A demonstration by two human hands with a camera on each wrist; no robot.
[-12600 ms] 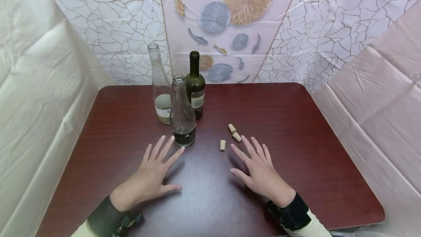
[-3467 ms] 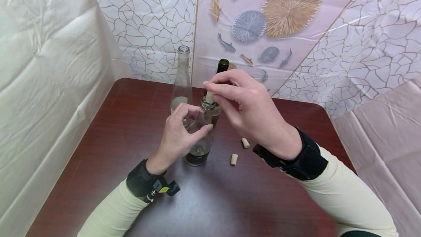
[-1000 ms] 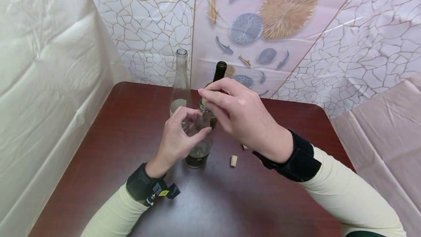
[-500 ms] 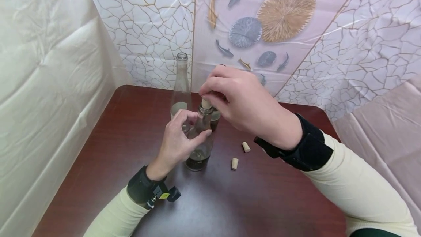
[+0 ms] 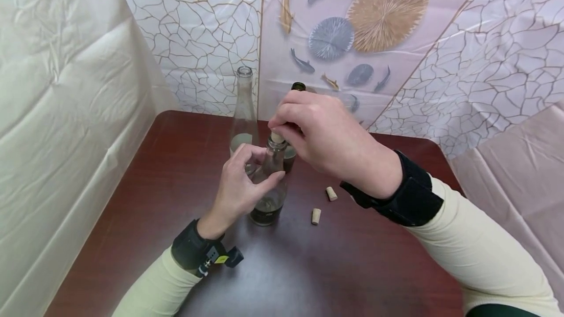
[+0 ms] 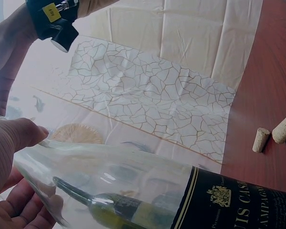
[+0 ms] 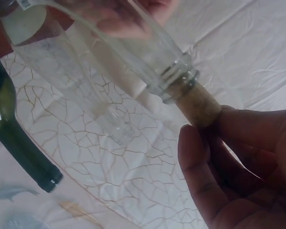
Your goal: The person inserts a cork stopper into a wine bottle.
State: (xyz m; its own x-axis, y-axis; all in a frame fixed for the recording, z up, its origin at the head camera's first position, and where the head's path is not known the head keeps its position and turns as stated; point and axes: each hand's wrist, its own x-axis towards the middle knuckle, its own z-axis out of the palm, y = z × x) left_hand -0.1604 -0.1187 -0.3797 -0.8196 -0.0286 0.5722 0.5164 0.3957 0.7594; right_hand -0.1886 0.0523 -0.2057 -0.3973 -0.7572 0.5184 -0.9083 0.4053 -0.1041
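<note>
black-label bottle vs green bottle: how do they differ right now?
Glass: the black-label bottle is clear; the green bottle is tinted.
Mouth: the black-label bottle has a cork partly in, pinched by the right hand; the green bottle has none.
Hold: the left hand grips the black-label bottle; the green bottle stands ungripped.
Both are labelled glass bottles.

creased plain sheets (image 5: 79, 92) and a fish-printed backdrop (image 5: 332, 38) flank and back a reddish-brown table (image 5: 343, 258), booth-style, in a room whose kind cannot be told
</note>
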